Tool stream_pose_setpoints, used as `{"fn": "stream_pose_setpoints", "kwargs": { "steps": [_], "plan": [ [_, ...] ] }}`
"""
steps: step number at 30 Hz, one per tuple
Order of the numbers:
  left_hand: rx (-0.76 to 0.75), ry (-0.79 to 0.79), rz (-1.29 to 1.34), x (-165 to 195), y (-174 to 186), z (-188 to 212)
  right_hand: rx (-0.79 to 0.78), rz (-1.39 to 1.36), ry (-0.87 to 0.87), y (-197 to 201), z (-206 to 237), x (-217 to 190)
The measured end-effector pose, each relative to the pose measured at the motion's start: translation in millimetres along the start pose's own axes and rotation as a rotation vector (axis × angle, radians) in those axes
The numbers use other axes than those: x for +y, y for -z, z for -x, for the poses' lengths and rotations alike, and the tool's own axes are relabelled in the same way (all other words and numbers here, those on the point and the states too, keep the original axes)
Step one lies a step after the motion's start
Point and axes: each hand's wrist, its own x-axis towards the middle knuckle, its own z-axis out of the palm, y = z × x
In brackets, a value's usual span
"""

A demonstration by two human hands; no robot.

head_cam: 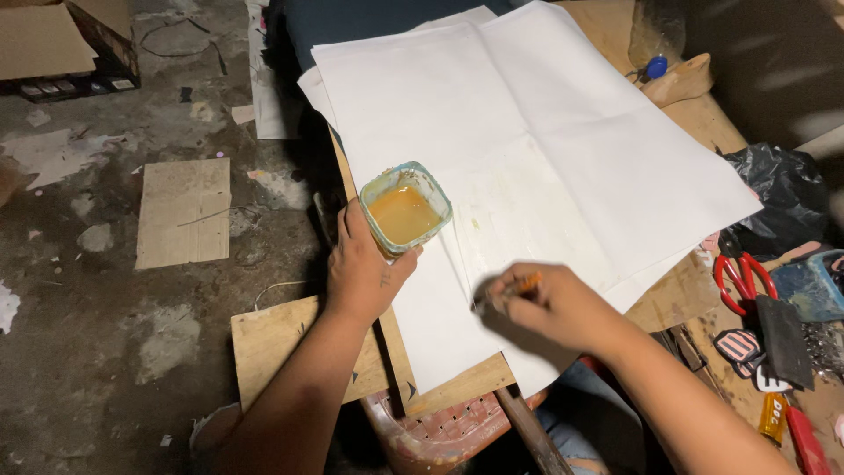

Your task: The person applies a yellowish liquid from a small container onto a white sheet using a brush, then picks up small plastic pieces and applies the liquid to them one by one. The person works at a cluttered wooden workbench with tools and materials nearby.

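Tub: the square tub (405, 209) of tan-orange paste rests at the near left edge of the white sheets (563, 167).
Left hand: the left hand (362, 268) is wrapped around the tub's near side.
Right hand: the right hand (549, 303) is closed on an orange-handled brush (510, 290), blurred, probably touching the sheets right of the tub.
Board: a wooden board (281, 339) lies under the sheets.
Scissors: red-handled scissors (743, 273) lie far right of the tub.
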Motion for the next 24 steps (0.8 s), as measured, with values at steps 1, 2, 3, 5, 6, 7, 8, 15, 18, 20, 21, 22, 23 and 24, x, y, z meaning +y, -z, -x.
{"fn": "stream_pose_setpoints", "kwargs": {
  "steps": [1, 2, 3, 5, 6, 7, 8, 15, 18, 20, 21, 22, 23, 24],
  "plan": [
    [0.007, -0.014, 0.009, 0, 0, 0, -0.063, 0.072, -0.181, 0, 13, 3],
    [0.012, -0.023, 0.017, 0, 0, 0, -0.048, 0.04, -0.096, 5, 15, 6],
    [0.016, -0.03, 0.025, -1, 0, 1, -0.035, 0.007, -0.013, 11, 14, 7],
    [0.022, -0.039, 0.025, -1, 0, 1, 0.102, -0.056, 0.086, 15, -2, 6],
    [0.028, -0.043, 0.025, -1, 0, 1, 0.222, -0.082, 0.104, 19, -16, 3],
    [0.03, -0.046, 0.017, -1, 0, 0, 0.3, -0.164, 0.076, 22, -30, 1],
    [0.033, -0.05, 0.007, -1, 0, 0, 0.378, -0.247, 0.049, 22, -44, -2],
    [0.042, -0.042, -0.029, 0, -1, -1, 0.111, -0.093, 0.065, 0, -8, 4],
    [0.052, -0.045, 0.035, 2, 2, 0, 0.084, -0.028, 0.006, -3, 26, 9],
    [0.043, -0.028, 0.051, 5, 5, 0, 0.201, -0.154, 0.065, 1, 32, 9],
    [0.039, -0.021, 0.059, 6, 7, 1, 0.297, -0.248, 0.122, 5, 30, 7],
    [0.048, -0.04, 0.07, 8, 8, 2, 0.392, -0.34, 0.184, 9, 26, 5],
    [0.054, -0.058, 0.081, 10, 9, 5, 0.49, -0.412, 0.185, 11, 21, 2],
    [0.06, -0.077, 0.092, 12, 10, 8, 0.589, -0.485, 0.186, 9, 14, -2]
  ]
}}
